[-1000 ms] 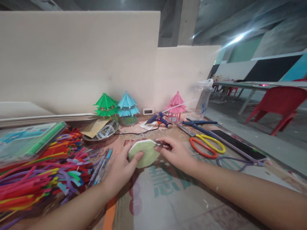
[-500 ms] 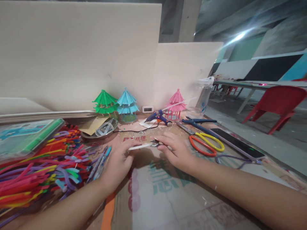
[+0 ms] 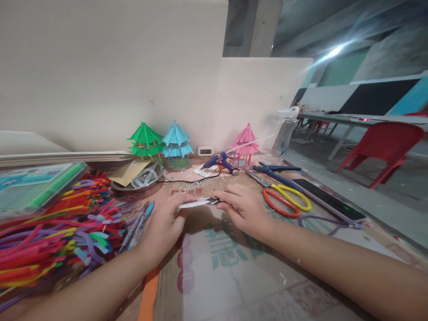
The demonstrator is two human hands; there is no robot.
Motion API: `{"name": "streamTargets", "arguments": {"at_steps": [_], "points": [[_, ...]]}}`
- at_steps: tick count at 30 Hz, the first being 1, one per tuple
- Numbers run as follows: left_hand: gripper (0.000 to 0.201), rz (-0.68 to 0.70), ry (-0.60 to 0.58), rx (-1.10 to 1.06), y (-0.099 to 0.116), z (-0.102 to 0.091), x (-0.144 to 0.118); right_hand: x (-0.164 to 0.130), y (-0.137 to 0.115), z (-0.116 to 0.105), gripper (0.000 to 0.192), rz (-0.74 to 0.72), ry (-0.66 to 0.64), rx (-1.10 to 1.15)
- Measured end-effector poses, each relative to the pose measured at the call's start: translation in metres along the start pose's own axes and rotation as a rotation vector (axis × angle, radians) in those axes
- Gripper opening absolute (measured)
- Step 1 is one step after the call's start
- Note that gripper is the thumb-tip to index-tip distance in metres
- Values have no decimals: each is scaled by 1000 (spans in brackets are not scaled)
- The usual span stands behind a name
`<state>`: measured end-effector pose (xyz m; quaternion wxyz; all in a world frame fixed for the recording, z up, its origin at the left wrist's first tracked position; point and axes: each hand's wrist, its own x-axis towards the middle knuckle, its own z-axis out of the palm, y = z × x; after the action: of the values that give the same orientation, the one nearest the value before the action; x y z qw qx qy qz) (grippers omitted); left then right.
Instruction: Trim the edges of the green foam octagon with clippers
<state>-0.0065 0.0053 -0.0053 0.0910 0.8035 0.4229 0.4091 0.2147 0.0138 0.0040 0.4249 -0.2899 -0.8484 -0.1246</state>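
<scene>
My left hand [image 3: 167,218] is closed, with thumb and fingers pinching a slim white strip [image 3: 194,204] that points toward my other hand. My right hand [image 3: 245,209] is also closed, its thumb and fingertips on a small dark, metallic-looking piece [image 3: 213,201] at the strip's right end. I cannot make out what kind of thing the dark piece is, or whether it is joined to the strip. Both hands are held just above the table, over a printed cardboard sheet [image 3: 230,276].
Colourful pipe cleaners [image 3: 36,249] and pens [image 3: 138,227] lie left. Behind stand green [image 3: 146,140], blue [image 3: 176,145] and pink [image 3: 246,142] miniature pavilions. A glue gun [image 3: 219,162], scissors [image 3: 284,200], pliers [image 3: 277,168] and a phone [image 3: 329,200] are beyond and right.
Both hands keep almost the same place and grip. The dark piece between them has shifted slightly. The whole view has moved a little.
</scene>
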Motion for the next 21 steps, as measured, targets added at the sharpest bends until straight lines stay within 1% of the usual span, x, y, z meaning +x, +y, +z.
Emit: {"name": "streamTargets", "arguments": {"at_steps": [7,15,21], "points": [[24,-53,-33,-4,2,1,0,0,2,0,33,-13,21,-30],[24,-55,-16,-1,1,2,-1,0,1,1,34,-14,50,-36],[22,-67,-37,-29,3,0,1,0,1,1,34,-13,45,-24]]}}
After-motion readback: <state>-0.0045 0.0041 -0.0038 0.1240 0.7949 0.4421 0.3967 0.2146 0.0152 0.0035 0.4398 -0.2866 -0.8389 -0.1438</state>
